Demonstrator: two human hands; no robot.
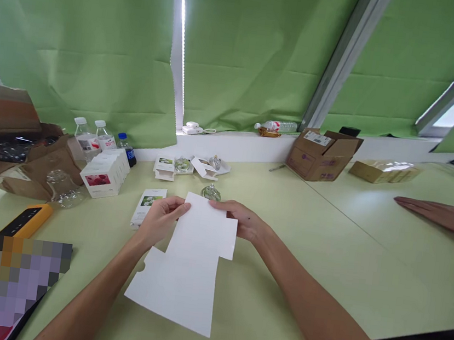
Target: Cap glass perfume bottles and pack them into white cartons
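Note:
Between both hands I hold an unfolded white cardboard piece, with cut-out flaps and a small notch on its left edge. My left hand pinches its upper left corner. My right hand grips the upper right edge, its thumb on top and most fingers behind the card. Just beyond the card lies a round clear glass-like item, partly covered by it. Beside my left hand lies a white box with a green picture. Farther back are small opened white boxes and another round clear item.
At the left stand a row of white boxes, several bottles and a yellow-black device. An open brown carton and a yellowish package sit at the back right. Another person's hand rests on the table at right.

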